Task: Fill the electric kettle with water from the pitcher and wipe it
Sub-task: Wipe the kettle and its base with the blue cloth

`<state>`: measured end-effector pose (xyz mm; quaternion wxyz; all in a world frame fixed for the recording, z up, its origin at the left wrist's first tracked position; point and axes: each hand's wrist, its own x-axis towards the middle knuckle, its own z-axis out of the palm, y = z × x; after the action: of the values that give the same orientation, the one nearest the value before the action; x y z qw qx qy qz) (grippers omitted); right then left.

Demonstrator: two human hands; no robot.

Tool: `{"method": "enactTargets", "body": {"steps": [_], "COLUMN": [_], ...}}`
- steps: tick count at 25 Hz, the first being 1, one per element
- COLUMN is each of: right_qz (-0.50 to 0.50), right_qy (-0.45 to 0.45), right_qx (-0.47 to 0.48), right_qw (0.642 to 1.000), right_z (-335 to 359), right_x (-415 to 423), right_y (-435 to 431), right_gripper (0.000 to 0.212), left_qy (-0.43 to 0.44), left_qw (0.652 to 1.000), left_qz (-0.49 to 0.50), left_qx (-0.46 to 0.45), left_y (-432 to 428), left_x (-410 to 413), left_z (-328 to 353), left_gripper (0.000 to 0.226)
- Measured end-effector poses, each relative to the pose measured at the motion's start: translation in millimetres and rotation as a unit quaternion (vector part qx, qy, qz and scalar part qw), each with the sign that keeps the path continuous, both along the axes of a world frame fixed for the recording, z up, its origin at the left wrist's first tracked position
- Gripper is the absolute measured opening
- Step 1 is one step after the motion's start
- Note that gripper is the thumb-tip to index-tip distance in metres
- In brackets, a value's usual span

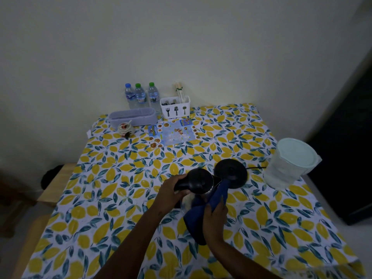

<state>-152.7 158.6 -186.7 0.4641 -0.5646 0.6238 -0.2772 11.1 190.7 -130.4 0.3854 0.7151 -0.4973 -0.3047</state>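
Head view: left grip (171,189) closed round the handle of the kettle (198,183), steadying it on the tabletop (120,198) just short of the base (231,173), likely for side access. Right grip (214,213) wrapped on blue cloth (201,216), pressed to kettle's side for wiping; pitcher (289,164) parked lidded, well right of it.

menu leaflet (173,133) print blurred, nothing legible

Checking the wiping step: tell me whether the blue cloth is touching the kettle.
Touching. The head view shows the blue cloth pressed by the right hand against the kettle.
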Motion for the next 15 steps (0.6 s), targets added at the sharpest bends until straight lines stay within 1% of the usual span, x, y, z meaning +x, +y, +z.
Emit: {"method": "enactTargets", "body": {"steps": [1,3,5,7,8,11,13,15], "right_qz": [0.005,0.034,0.060,0.061,0.059,0.080,0.114,0.149], "right_qy": [-0.001,-0.012,0.003,0.039,0.066,0.172,0.245,0.310], "right_qx": [0.006,0.024,0.002,-0.034,-0.053,-0.098,-0.111,-0.105], "right_qw": [1.000,0.999,0.998,0.997,0.995,0.977,0.956,0.933], "right_z": [-7,-25,-38,-35,-34,-28,-27,-29], "right_x": [-6,-21,-34,-45,-50,-66,-73,-76], "right_y": [-5,-13,-20,-27,-31,-44,-53,-62], "right_gripper": [0.053,0.036,0.025,0.021,0.024,0.048,0.053,0.057], "left_qy": [-0.001,-0.004,-0.006,0.015,0.028,0.036,0.030,0.022], "left_qw": [1.000,0.999,0.997,0.995,0.994,0.985,0.977,0.970], "left_qz": [0.007,0.043,0.075,0.095,0.109,0.165,0.208,0.241], "left_qx": [-0.002,0.001,0.014,0.007,-0.007,-0.031,-0.042,-0.040], "left_y": [1,3,2,0,-1,-5,-13,-24], "left_x": [0,0,-1,-3,-5,-8,-7,-5], "left_z": [1,1,4,5,4,3,5,6], "left_gripper": [0.059,0.060,0.055,0.050,0.049,0.029,0.028,0.034]}}
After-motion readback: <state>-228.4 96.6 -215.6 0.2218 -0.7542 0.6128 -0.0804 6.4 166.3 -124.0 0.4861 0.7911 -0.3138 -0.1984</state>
